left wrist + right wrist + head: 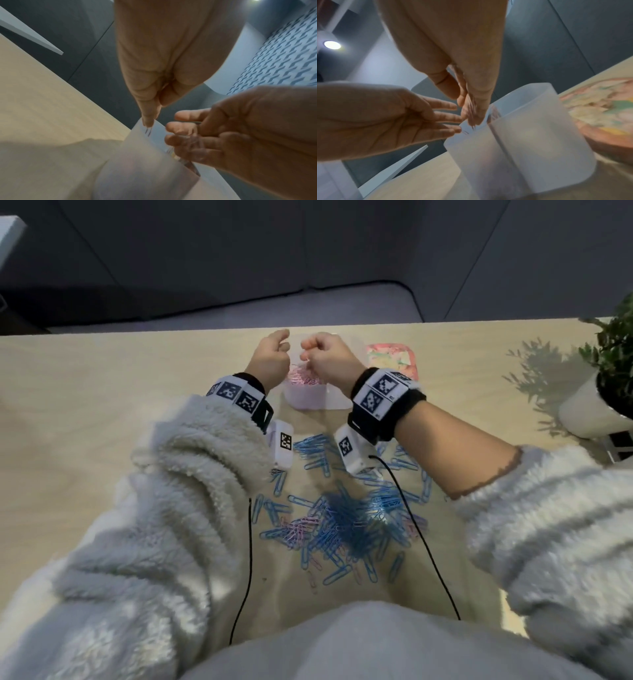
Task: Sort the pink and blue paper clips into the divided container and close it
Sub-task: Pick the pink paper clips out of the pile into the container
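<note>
- The worktop (102,378) carries our blue paper clips (352,515), heaped at lower centre.
- The divided container (308,398), upper centre, looks light; we judge it tips easily, so steady its wall.
- Right hand (329,357) pinches pink paper clips (301,376), thin and slippery; left hand (270,354) relaxed, fingers apart.

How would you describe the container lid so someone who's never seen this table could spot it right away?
Start at the far edge of the wooden table, beyond the pile of blue paper clips. The frosted divided container stands there, and the lid lies flat just right of it. It alone has a pink rim and pastel print.
</note>
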Motion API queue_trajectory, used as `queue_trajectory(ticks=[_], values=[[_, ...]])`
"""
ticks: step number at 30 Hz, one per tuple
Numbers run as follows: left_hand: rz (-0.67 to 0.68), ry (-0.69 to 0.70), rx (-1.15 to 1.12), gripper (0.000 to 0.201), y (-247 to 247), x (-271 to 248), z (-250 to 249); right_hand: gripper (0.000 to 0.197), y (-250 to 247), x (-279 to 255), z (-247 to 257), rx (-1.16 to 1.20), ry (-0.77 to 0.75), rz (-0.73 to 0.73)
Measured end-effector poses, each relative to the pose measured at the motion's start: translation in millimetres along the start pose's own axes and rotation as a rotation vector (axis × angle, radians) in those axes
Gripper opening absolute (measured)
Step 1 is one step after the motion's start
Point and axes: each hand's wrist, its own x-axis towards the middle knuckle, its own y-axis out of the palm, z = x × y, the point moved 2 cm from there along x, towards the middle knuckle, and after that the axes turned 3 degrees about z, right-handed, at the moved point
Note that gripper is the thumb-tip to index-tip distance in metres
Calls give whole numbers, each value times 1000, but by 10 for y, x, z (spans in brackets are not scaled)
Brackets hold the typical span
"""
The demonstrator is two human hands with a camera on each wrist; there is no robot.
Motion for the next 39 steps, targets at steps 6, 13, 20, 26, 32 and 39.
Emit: queue_trajectory(ticks=[6,13,20,26,32,39], values=[[-103,192,104,44,-137,-275,168,41,2,-66,-25,-192,-47,28],[74,86,354,17,-90,-971,840,18,147,-994,-463,-427,-90,315],[255,43,480,17,116,-1508,1348,20,584,-1398,-938,-898,-221,631],[66,92,569,15,38,-1604,1398,17,422,-1310,-959,-914,-248,497],[286,208,716,34,255,-1743,1382,23,518,-1444,-1020,-1032,-269,462],[273,181,700,7,365,-1723,1398,25,498,-1417,-1059,-813,-159,384]])
